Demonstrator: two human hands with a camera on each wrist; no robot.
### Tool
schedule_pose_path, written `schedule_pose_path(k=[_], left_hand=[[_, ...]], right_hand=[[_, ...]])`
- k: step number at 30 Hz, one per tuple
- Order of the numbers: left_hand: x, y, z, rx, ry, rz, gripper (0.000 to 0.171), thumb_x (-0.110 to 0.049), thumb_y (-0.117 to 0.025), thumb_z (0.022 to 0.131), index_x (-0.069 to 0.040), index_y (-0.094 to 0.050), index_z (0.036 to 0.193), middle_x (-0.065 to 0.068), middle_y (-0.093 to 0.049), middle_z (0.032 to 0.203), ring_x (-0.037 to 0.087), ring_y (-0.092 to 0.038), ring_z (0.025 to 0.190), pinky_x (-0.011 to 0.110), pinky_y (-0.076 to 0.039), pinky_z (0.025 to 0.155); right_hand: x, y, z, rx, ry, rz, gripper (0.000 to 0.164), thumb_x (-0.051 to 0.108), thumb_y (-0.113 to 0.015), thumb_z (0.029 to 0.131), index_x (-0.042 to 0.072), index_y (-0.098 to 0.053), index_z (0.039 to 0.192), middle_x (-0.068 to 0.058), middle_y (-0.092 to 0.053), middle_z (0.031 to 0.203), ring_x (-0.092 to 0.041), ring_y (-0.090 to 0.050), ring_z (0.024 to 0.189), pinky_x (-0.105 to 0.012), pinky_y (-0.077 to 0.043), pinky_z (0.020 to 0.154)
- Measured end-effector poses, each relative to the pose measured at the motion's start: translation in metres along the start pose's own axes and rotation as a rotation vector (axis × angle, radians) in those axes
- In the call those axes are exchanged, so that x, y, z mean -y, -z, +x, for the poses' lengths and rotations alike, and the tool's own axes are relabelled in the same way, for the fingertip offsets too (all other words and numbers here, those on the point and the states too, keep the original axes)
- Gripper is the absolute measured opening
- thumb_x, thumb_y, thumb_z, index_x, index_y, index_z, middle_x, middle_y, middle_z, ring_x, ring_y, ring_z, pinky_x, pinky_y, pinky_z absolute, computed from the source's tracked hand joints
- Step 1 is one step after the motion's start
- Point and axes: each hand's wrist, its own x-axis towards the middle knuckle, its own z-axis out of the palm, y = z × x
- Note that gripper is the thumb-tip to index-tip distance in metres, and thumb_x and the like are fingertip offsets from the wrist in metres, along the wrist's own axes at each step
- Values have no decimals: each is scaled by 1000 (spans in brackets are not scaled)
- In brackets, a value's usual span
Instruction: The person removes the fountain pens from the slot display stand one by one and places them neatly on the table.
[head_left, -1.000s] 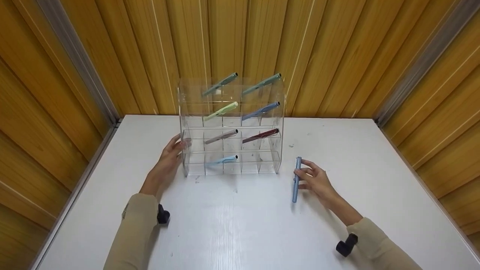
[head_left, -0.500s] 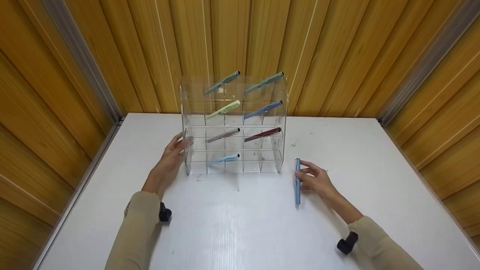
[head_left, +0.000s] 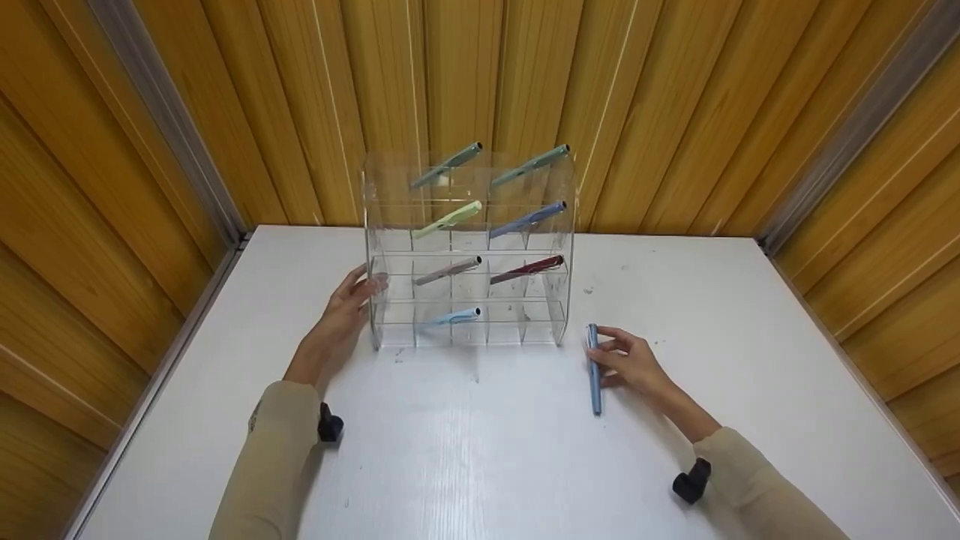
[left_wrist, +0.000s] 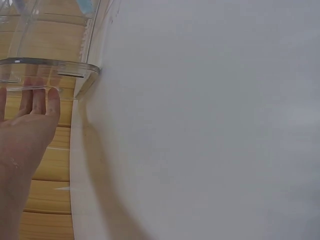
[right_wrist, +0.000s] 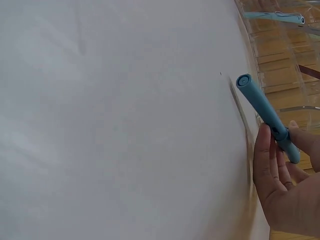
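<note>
Beige long sleeves [head_left: 274, 450]; small black angular device [head_left: 330, 426] on each.

My head feed is bright, with a streaky white glare on the counter [head_left: 450, 457] in front of the clear acrylic pen rack [head_left: 469, 251] and glints along its edges. Both wrist feeds reach me greyer, with blurry shadows near the rack; the right one bows the counter's edge.

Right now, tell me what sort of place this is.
Probably an enclosed work booth: wood-look panels rise on three sides of a white table, and metal-looking posts run up the back corners.
</note>
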Motion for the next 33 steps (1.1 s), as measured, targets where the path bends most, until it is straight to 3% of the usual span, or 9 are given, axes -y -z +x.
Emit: schedule_pose_path(k=[7, 18, 33], left_hand=[[0, -2, 1, 7, -2, -5, 68, -35, -60, 104, -29, -25, 162, -1, -34, 163, 17, -26, 155, 41, -11, 132], [1, -1, 3, 13, -43, -18, 63, -29, -56, 106, -23, -27, 161, 5, -37, 159, 21, -33, 152, 42, -14, 131], [0, 1, 2, 38, -54, -50, 61, -27, -56, 107, -19, -28, 161, 8, -37, 159, 25, -33, 152, 44, -14, 131]], right_hand=[[3, -2, -1, 16, -17, -84, 69, 17, -71, 97, -3, -38, 154, -8, -60, 108, -12, -69, 83, -30, -64, 69], [2, -2, 6, -34, 16, -265, 66, 15, -73, 95, -3, -44, 151, -17, -66, 109, -8, -64, 74, -25, -62, 62], [6, -8, 12, -41, 53, -387, 60, 13, -76, 92, -3, -53, 145, -16, -69, 97, -10, -65, 66, -26, -61, 56]])
